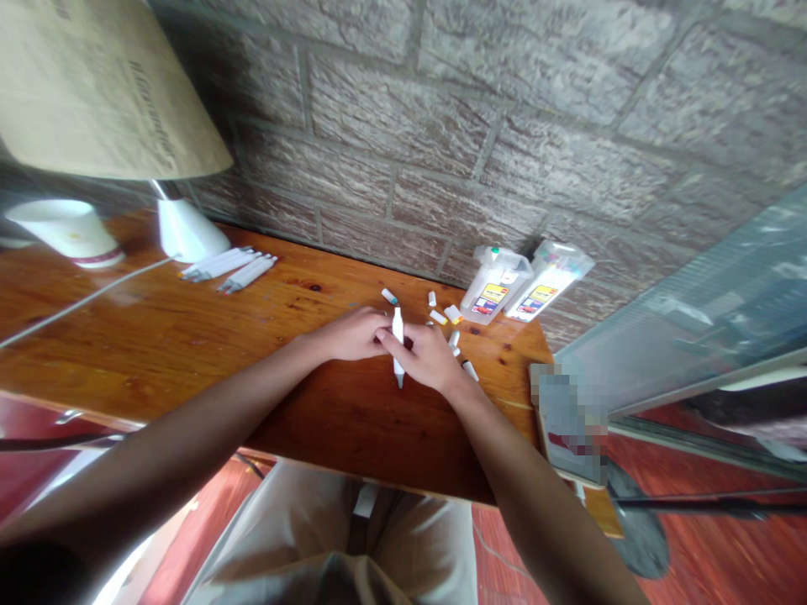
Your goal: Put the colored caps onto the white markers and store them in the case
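A white marker (pixel 398 323) stands nearly upright in front of me, its cap off and both tips showing, with the grey one pointing down. My right hand (pixel 432 357) is closed on it, the thumb lying across the barrel. From the other side my left hand (pixel 358 334) meets it with curled fingers against the barrel; its fingertips are partly hidden. Just beyond the hands lie several loose white marker caps, among them one with a teal band (pixel 389 296), one with a yellow band (pixel 453 314) and one with a black end (pixel 470 370).
Several markers (pixel 249 273) lie at the left by a lamp (pixel 189 231) and a paper cup (pixel 69 231). Two clear plastic marker cases (pixel 495 286) stand at the back right against the stone wall (pixel 403 151). A blurred-out tablet-like device (pixel 571 424) is at the wooden table's right edge.
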A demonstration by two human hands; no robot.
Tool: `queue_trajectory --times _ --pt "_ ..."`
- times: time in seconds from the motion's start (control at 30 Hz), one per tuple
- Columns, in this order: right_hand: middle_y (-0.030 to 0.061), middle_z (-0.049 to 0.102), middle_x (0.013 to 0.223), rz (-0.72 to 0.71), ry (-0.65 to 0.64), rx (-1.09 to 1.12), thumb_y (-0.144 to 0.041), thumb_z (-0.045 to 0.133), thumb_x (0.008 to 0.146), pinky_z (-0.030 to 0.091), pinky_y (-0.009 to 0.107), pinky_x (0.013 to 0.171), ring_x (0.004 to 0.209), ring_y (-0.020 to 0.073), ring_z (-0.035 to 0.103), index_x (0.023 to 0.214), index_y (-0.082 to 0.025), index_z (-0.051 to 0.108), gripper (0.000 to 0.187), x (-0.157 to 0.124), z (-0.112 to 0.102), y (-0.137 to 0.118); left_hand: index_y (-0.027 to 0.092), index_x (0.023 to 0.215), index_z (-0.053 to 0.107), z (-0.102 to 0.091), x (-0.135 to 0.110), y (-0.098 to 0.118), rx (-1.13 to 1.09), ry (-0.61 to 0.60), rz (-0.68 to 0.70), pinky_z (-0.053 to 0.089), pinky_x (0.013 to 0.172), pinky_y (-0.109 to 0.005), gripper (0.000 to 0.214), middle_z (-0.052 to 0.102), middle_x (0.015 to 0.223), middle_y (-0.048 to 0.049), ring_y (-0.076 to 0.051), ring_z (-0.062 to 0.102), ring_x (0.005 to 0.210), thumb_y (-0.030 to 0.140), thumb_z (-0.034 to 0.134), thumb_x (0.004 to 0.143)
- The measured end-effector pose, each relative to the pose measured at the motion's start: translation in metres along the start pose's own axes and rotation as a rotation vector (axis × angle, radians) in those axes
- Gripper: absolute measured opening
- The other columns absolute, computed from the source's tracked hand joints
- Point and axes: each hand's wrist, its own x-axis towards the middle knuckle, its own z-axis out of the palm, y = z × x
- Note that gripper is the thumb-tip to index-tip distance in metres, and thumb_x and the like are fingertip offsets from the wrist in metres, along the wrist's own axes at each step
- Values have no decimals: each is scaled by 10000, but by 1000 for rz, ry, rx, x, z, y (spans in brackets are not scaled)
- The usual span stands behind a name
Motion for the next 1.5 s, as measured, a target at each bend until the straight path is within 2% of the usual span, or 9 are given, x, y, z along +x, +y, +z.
queue_trajectory --times 0.5,0.63,0.7,0.83,0.97,1.13,1.4,1.5 --pt "31 668 647 -13 14 28 -473 525 980 374 263 607 596 144 583 710 -175 675 429 0 1 4 164 771 658 0 -1 1 -29 23 18 438 678 -226 125 730 783 -33 -151 680 724 213 606 873" --pt "12 627 618 4 57 58 -512 537 970 371 252 601 582 129 557 677 -177 639 456 -1 -1 6 165 828 692 -1 -1 2 -51 11 17 423 662 -217 132 742 822 -28 -142 674 733 256 622 894" --pt "-1 591 592 41 97 96 -536 559 953 361 247 588 567 119 527 656 -176 618 471 0 -3 6 157 755 681 0 -1 1 -27 32 -1 399 627 -224 194 714 738 -26 -137 639 674 290 647 891" --pt "-17 530 560 146 186 242 -619 582 908 345 250 562 555 114 474 603 -183 560 532 2 -10 5 159 798 685 2 0 3 -118 97 24 386 611 -220 213 694 708 -1 -115 599 627 337 650 910" --pt "-28 501 534 270 267 472 -689 587 866 359 252 531 518 111 452 596 -199 530 562 6 -23 -1 170 925 701 1 1 11 -293 202 -39 454 711 -220 196 748 867 -13 -129 664 768 359 648 923" --pt "-52 467 460 458 318 757 -720 661 795 301 239 411 406 104 427 643 -206 557 545 17 -28 -8 169 944 720 -2 2 20 -472 285 -62 490 778 -231 176 764 912 -19 -137 680 824 335 697 891" --pt "-74 407 433 400 521 1067 -569 716 816 359 232 412 385 80 372 588 -214 500 474 13 -21 -8 182 863 712 1 2 25 -449 388 -53 496 752 -215 153 764 845 10 -119 674 758 296 798 811" --pt "-82 392 423 467 579 1176 -495 737 787 328 218 382 366 72 359 584 -214 491 425 10 -24 -5 187 855 706 1 1 26 -408 374 -42 496 722 -202 147 762 830 18 -108 670 732 291 801 812"
